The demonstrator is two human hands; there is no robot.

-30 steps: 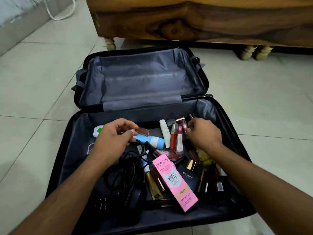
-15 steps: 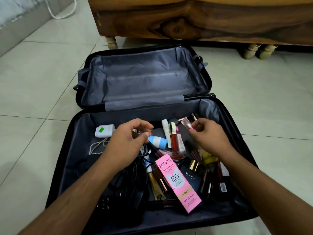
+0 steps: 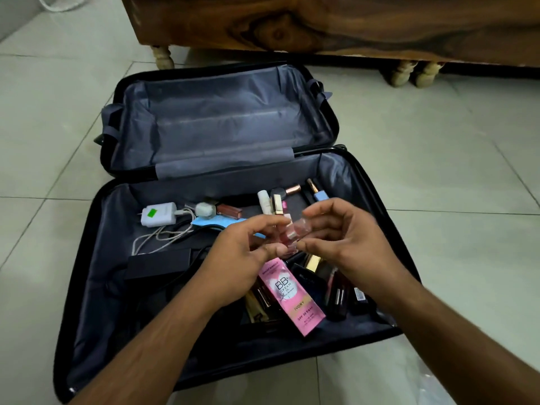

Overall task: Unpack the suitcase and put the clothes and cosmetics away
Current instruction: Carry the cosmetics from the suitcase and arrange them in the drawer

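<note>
A black suitcase [image 3: 87, 258] lies open on the tiled floor, and its lid lining [image 3: 222, 118] is bare. The near half holds several cosmetics: a pink BB cream box [image 3: 295, 299], a white tube [image 3: 264, 201], dark bottles [image 3: 337, 299] and a blue tube [image 3: 209, 223], partly hidden. My left hand [image 3: 242, 258] and my right hand [image 3: 347, 238] meet above the pile. Between their fingertips are small pink lip gloss tubes [image 3: 289, 236], blurred. Both hands pinch them.
A white charger [image 3: 159, 214] with a coiled cable and a black adapter [image 3: 159, 263] sit in the suitcase's left part. A wooden cabinet [image 3: 321, 21] on turned legs stands just behind the lid. Pale floor tiles surround the case.
Both hands have come together over the middle of the pile, lifting small pink tubes. My left hand left the charger area, which now shows, with a brown gloss lying beside it.
</note>
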